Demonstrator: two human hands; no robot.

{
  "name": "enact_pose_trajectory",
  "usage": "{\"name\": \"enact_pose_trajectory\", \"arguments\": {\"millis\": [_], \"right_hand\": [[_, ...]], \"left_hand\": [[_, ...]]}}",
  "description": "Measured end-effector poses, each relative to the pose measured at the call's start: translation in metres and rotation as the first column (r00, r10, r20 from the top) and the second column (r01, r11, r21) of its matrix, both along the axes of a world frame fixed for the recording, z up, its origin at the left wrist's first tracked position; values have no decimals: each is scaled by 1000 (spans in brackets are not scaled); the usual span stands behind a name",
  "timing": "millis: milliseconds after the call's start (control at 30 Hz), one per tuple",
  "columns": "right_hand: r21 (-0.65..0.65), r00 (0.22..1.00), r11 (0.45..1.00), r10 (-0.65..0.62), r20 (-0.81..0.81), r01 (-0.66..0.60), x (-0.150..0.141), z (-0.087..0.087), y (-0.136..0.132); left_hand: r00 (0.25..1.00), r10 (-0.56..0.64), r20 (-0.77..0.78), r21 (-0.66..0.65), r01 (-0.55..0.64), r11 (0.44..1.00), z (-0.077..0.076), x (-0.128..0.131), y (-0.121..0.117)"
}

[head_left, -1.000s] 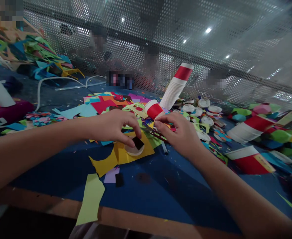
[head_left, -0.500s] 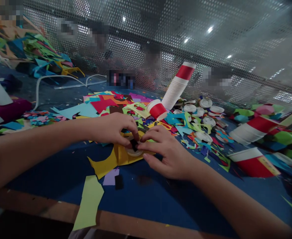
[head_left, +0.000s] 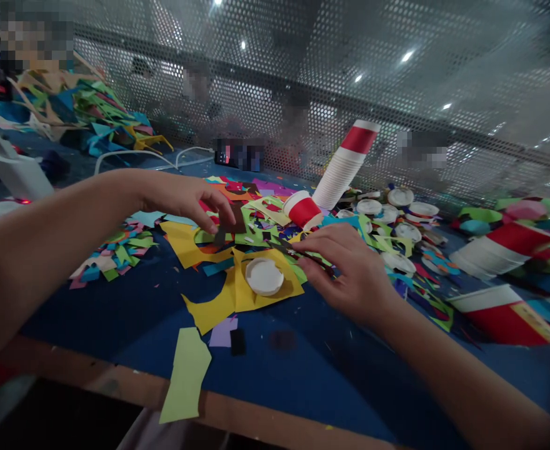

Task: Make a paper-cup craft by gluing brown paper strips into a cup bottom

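My left hand [head_left: 181, 197] reaches over the coloured paper scraps and pinches a dark brown paper scrap [head_left: 222, 232] between thumb and forefinger. Curled over the scraps to the right, my right hand [head_left: 350, 269] has its fingers closed on a thin dark tool [head_left: 298, 253] that looks like scissors. Between the hands a white round lid [head_left: 264, 276] lies bare on a yellow paper sheet [head_left: 219, 306] on the blue table top.
A tall stack of red-and-white paper cups [head_left: 345, 162] leans behind, with a single cup [head_left: 303, 209] beside it. More cups [head_left: 500, 306] and white lids [head_left: 397, 206] lie at right. A green paper strip [head_left: 188, 375] and a black scrap [head_left: 237, 342] sit near the table's front edge.
Both hands have left the lid, and the black piece is gone from it. My left hand moved up and left to a dark scrap; my right hand moved right onto the thin tool.
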State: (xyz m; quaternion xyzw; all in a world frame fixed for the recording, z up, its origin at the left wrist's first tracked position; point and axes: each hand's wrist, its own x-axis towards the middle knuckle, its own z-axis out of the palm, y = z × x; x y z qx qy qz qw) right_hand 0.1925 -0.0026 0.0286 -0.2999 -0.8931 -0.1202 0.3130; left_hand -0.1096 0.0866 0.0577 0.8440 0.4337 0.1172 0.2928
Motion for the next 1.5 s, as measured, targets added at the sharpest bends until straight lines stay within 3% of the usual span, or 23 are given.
{"name": "enact_pose_trajectory", "arguments": {"millis": [67, 133, 200, 233, 333, 433, 733, 900, 1067, 1267, 1500], "right_hand": [[-83, 990, 989, -119, 76, 125, 9, 4, 6], [-214, 939, 924, -275, 205, 317, 21, 8, 13], [-297, 880, 844, -355, 315, 446, 33, 10, 18], [-308, 868, 830, -361, 341, 466, 37, 10, 20], [-294, 883, 856, -322, 343, 426, 38, 3, 24], [-280, 896, 874, -302, 327, 397, 28, -8, 27], [-293, 919, 873, -348, 185, 389, 19, -11, 27], [-372, 930, 853, -333, 153, 367, 20, -15, 30], [-452, 937, 831, -349, 34, 326, 14, -19, 32], [-577, 861, 785, -436, -261, 223, 14, -14, 27], [-716, 719, 691, -445, -534, -104, 5, -2, 15]], "left_hand": [[994, 106, -29, 48, -105, 993, -7, -1, 5], [964, 265, -16, 163, -259, 952, -17, 2, 12], [945, 328, 0, 264, -316, 911, -27, 7, 17], [948, 318, 8, 278, -308, 910, -32, 10, 20], [958, 282, 45, 287, -283, 915, -40, 16, 24], [944, 306, 127, 279, -330, 902, -39, 18, 25], [789, 379, 483, 90, -475, 875, -16, 14, 12], [708, 382, 594, -54, -439, 897, -7, 16, 4], [686, 334, 646, -105, -354, 930, -15, 25, 1], [653, 288, 700, -125, -285, 950, -22, 45, -15], [636, 293, 714, -168, -251, 953, -26, 59, -31]]}}
